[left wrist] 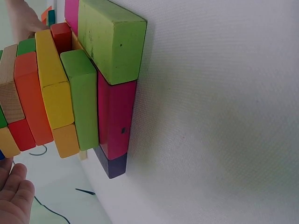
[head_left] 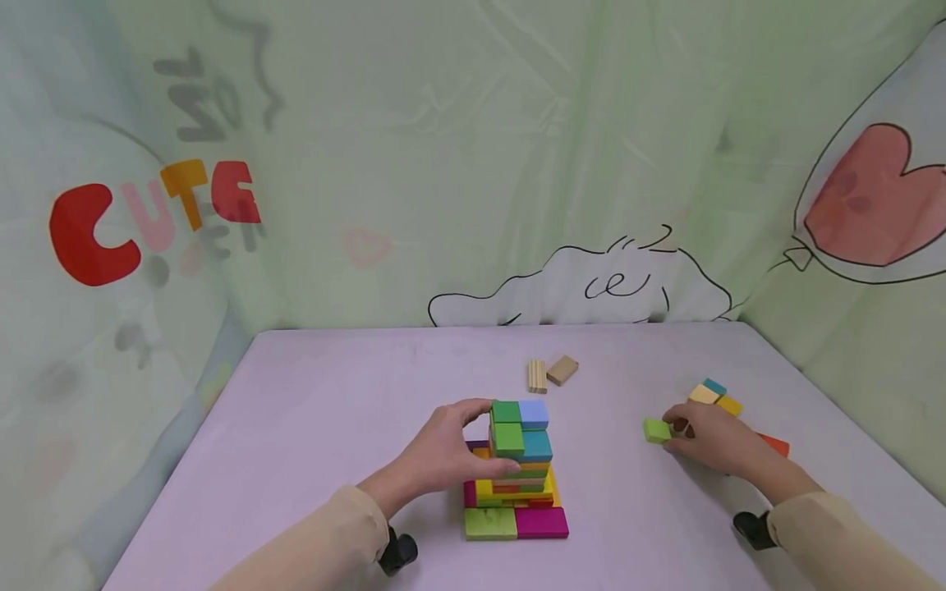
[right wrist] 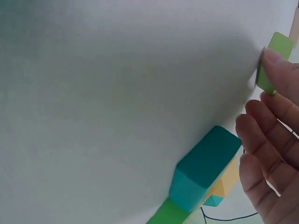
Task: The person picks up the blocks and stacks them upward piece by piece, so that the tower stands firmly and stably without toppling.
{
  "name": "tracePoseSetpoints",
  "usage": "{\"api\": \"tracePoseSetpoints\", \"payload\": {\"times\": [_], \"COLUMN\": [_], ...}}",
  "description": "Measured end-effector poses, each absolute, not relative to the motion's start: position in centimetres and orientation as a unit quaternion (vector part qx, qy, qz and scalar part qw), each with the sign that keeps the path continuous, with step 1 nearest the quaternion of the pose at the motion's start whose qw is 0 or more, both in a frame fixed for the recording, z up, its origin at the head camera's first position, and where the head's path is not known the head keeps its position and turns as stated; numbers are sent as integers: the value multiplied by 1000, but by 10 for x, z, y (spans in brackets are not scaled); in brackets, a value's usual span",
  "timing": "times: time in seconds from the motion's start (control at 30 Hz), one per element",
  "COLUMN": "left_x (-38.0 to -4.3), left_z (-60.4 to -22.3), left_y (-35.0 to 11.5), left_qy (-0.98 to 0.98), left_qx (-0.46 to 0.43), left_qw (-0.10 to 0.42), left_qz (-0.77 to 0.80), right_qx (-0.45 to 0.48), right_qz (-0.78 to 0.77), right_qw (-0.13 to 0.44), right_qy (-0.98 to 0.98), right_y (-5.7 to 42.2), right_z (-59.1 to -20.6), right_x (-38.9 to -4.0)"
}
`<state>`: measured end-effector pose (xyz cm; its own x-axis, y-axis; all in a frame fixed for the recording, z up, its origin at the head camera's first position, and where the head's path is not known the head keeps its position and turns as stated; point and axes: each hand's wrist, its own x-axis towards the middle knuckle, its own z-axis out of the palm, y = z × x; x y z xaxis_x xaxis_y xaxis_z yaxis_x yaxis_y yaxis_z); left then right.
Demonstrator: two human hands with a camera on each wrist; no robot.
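Observation:
A tower of coloured wooden blocks point(head_left: 534, 445) stands at the table's front middle, with green and blue blocks on top. My left hand point(head_left: 447, 442) holds its upper part from the left, thumb along the near side and index finger at the top far corner. Seen from the left wrist, the tower point(left wrist: 81, 100) shows layered green, yellow, orange and magenta blocks, with the left fingers point(left wrist: 17, 193) beside its upper end. Off to the right, my right hand point(head_left: 715, 437) pinches a light green block point(head_left: 655, 431) between thumb and index finger, low over the table.
Past the right hand lie loose blocks: a cream one point(head_left: 703, 394), a teal one point(head_left: 714, 385), a yellow one point(head_left: 730, 405) and a red-orange one point(head_left: 773, 444). Two plain wood pieces point(head_left: 563, 370) lie behind the tower. Printed cloth hangs beyond the pale table point(head_left: 332, 394).

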<state>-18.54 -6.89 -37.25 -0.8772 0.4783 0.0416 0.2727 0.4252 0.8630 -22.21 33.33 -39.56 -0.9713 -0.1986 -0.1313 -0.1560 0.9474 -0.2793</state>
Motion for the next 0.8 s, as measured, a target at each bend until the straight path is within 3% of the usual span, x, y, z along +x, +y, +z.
{"api": "tracePoseSetpoints", "payload": {"times": [0.2,0.4,0.8], "left_x": [-185,-187,-186], "left_z": [-372,-370,-373], "left_y": [-69,-69,-69], "left_qy": [838,835,832], "left_qx": [228,237,239], "left_qw": [104,99,100], "left_qz": [485,487,491], "right_qx": [-122,-185,-265], "right_qz": [-152,-166,-183], "right_qw": [24,-58,-56], "right_qy": [980,967,945], "right_y": [322,267,197], "right_z": [-385,-342,-312], "right_x": [-213,-183,-148]}}
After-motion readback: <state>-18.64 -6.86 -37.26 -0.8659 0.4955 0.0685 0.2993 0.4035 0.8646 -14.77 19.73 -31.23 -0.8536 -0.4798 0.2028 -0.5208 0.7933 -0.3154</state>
